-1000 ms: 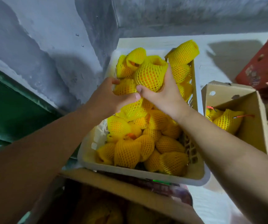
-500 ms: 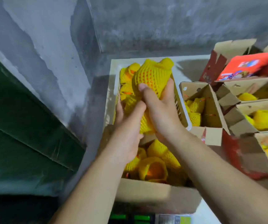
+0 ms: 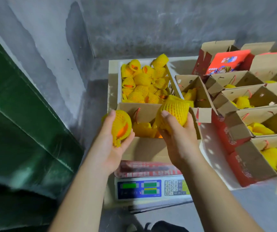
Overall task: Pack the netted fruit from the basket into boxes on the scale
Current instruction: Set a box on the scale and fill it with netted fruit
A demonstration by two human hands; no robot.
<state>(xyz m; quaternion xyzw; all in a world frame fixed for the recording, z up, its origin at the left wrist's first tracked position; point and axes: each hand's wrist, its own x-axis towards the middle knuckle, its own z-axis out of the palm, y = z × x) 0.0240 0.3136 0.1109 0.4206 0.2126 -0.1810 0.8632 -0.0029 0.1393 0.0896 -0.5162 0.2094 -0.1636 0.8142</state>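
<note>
Yellow mesh nets point(image 3: 174, 111) over orange fruit; brown boxes point(image 3: 144, 148); green tarp point(image 3: 17, 131).

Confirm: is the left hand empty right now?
No, the left hand grips a netted fruit beside the box on the scale.

Fruit basket point(image 3: 120, 84) sits behind the open box point(image 3: 144, 148) on the scale point(image 3: 151, 190); more boxes point(image 3: 251, 124) stand in a row to the right.

both hands point(image 3: 111, 148) point(image 3: 179, 141) grip netted fruit point(image 3: 121, 126) point(image 3: 174, 109) over the box point(image 3: 144, 149) on the scale point(image 3: 151, 190).
</note>
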